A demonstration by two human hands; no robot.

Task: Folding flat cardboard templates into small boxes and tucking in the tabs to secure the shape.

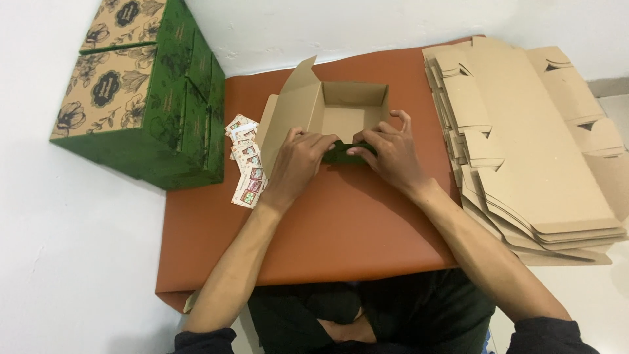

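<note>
Cardboard box (pixel 341 111), half folded and open at the top, sits near the far edge of an orange-brown mat (pixel 341 223) spread on a white floor. Both hands work at its near wall. The left hand (pixel 298 160) lies palm down with fingers curled over the near edge, pressing on a dark green flap (pixel 347 155) there. The right hand (pixel 392 152) meets it from the other side, thumb and forefinger pinched on the same green flap while the remaining fingers rest on the box's right wall. Both hands are partly closed on the cardboard, and they hide most of the near wall, so the exact fold beneath cannot be made out. A loose flap of the box stands up at its left rear corner.

Just left of the box, a small heap of printed cards (pixel 246 160) lies on the mat, partly tucked against the box's left side. Farther left, off the mat, stand finished green boxes with a floral pattern (pixel 147 92), stacked together against the wall. To the right, a thick stack of flat, unfolded cardboard blanks (pixel 537 144) overlaps the mat's right edge, well apart from the hands. The person's dark trousers show at the bottom.
</note>
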